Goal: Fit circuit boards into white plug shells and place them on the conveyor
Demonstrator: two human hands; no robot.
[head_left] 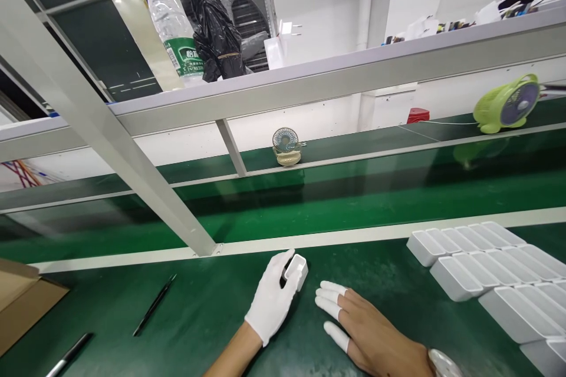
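My left hand (273, 297), in a white glove, holds a small white open-topped box (298, 271) between thumb and fingers, just above or on the green work surface (198, 318). To its right, my right hand (365, 327) wears white finger covers and is stretched out palm down, holding nothing. A gap separates it from the box. Several rows of similar white boxes (462, 277) stand at the right side of the table.
A black pen (154, 305) and a marker (69, 355) lie at the left, near a cardboard box (26, 300). A slanted metal post (132, 159) meets the table's back edge. Behind are a small fan (286, 146), a green fan (506, 105) and a shelf (354, 73) with a bottle (172, 29).
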